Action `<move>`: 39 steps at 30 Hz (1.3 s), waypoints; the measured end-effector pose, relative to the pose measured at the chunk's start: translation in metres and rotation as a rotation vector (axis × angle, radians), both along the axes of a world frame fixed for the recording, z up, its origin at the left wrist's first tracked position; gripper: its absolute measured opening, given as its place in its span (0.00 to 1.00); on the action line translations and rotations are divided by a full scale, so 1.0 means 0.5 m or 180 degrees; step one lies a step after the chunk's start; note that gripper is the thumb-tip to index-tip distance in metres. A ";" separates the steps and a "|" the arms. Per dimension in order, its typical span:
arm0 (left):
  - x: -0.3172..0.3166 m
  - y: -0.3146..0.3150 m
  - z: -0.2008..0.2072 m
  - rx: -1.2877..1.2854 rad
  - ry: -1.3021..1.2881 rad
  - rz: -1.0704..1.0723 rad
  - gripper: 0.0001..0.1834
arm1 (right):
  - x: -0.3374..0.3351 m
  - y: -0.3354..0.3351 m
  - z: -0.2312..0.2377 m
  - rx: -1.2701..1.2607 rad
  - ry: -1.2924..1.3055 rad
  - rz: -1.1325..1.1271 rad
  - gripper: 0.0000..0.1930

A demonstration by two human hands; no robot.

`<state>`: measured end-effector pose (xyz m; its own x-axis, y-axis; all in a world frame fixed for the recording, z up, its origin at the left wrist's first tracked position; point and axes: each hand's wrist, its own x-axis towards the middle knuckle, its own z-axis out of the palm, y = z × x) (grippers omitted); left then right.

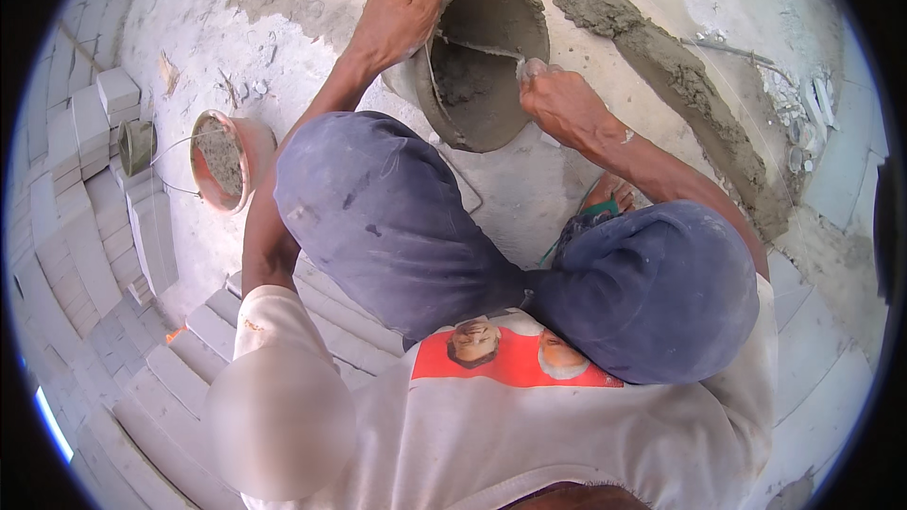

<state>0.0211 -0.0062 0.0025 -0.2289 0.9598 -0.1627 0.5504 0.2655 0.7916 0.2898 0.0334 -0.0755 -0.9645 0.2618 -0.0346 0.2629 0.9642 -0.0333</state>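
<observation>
A mortar-coated bucket [484, 132] is tipped on its side, with its mouth turned toward me and wet grey mortar [458, 76] inside. My left hand [404, 14] grips the bucket's upper left rim, thumb over the edge. At the right side of the mouth, my right hand [564, 99] is closed around what looks like a trowel [491, 50]. Its thin pale edge runs across the inside of the bucket, and its handle is hidden in my fist. To the right lies a long strip of wet mortar [680, 80] on the floor.
A reddish bucket [260, 156] with mortar in it stands at the left, beside a small grey pail [137, 146]. Stacked pale blocks [80, 217] fill the left side. A thin rod [732, 49] and white rubble [798, 109] lie at the right. My foot [609, 194] is near the mortar strip.
</observation>
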 end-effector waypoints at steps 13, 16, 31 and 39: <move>0.047 -0.044 -0.025 0.0810 0.0650 -0.1137 0.21 | -0.002 0.051 -0.015 -0.1069 -0.0571 -0.0393 0.11; 0.035 -0.068 -0.028 0.0991 0.0440 -0.1211 0.19 | -0.004 0.064 -0.057 -0.1551 -0.0735 -0.0252 0.13; -0.022 -0.127 -0.074 0.1251 -0.0368 0.0494 0.19 | -0.033 -0.098 -0.044 -0.4089 0.0457 -0.1034 0.23; -0.103 -0.168 -0.060 0.0774 -0.0866 0.1657 0.27 | 0.034 -0.023 0.060 -0.4461 0.1050 -0.1627 0.21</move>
<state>-0.0304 -0.0900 -0.0278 -0.6566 0.7507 -0.0723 0.1682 0.2392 0.9563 0.3067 0.0218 -0.0457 -0.7979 0.4988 -0.3384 0.3456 -0.0815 -0.9348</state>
